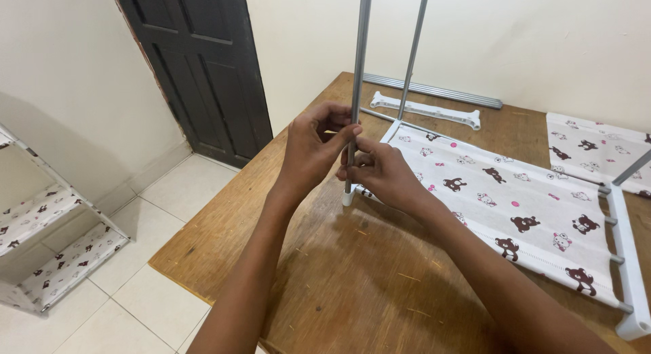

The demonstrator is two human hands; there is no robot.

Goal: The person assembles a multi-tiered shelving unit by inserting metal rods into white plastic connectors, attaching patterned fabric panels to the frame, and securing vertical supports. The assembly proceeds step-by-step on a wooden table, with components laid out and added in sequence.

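Both hands close around one upright grey metal tube (357,76) that stands at the near-left corner of a fabric shelf panel (502,205) lying flat on a wooden table (325,272). The left hand (313,147) pinches the tube between thumb and fingers a little above its foot, and the right hand (380,172) wraps it just below, close to the white plastic corner socket (348,197) where the tube meets the panel. The panel is white cloth printed with brown bears and pink dots, stretched between white plastic end bars (627,259). A second upright tube (412,55) rises at the far-left corner, and at the right edge a short piece of another tube (630,169) slants up. By the look of it, the step in hand is seating this tube into its socket; the next move would call for a straight downward push with the tube kept vertical, so the end enters cleanly instead of jamming at an angle. Farther back lie a loose white connector bar (426,108), a bundle of spare tubes (434,91) along the wall and another printed panel (597,150). On the tiled floor to the left stands a finished rack (47,245), near a dark door (196,62).
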